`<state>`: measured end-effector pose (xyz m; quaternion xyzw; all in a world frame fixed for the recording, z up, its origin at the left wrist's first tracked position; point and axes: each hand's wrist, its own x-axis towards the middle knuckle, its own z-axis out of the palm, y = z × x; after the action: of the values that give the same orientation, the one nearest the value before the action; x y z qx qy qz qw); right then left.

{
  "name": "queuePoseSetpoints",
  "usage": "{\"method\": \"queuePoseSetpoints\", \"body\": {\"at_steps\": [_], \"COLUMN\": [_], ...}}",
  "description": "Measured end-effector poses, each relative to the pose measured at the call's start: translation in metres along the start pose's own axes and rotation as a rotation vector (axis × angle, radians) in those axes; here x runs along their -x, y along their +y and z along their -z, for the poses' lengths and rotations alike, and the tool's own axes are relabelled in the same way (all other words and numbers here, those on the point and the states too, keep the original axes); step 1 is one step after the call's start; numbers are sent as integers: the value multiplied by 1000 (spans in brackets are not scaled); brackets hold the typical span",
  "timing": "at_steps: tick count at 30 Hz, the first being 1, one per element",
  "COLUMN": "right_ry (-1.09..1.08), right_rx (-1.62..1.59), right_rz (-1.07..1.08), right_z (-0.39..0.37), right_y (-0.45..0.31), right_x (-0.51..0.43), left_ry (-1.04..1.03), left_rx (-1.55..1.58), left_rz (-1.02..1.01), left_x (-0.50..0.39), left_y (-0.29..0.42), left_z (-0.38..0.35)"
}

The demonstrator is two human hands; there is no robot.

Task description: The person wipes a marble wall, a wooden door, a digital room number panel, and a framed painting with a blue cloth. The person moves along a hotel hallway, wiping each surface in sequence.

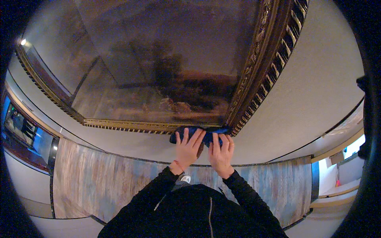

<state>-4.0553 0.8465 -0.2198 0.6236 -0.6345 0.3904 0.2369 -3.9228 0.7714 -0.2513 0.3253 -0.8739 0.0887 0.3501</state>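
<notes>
A large landscape picture in an ornate dark-and-gold frame hangs on the wall before me. Along the lower rail, close to its right corner, lies a dark blue cloth. My left hand presses the cloth against the rail with its fingers spread. Just to the right, my right hand has bent fingers on the same cloth, near the corner. The cloth hides the part of the rail beneath it. Reflections show on the picture's glossy surface.
A pale wall surrounds the frame. Below is a wood-look floor in brown and blue tones, with my shoe on it. A second framed picture is at far left. A doorway or opening appears at right.
</notes>
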Motion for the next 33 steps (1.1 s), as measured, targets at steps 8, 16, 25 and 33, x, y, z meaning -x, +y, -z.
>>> {"method": "queuePoseSetpoints", "body": {"at_steps": [8,16,25,33], "right_ry": [-116,65,-83,-219], "right_rx": [-102,45,-146,-443], "right_rz": [152,-50,67,181], "right_z": [-9,9,-18,-36], "right_y": [-11,11,-38,-94], "right_x": [-14,1,-19,-50], "left_ry": [168,-28,212,506], "left_rx": [160,165,119,66], "left_rz": [130,-43,161,333], "left_x": [26,3,28,36], "left_y": [-5,27,-24,-82], "left_z": [-5,1,5,21]}}
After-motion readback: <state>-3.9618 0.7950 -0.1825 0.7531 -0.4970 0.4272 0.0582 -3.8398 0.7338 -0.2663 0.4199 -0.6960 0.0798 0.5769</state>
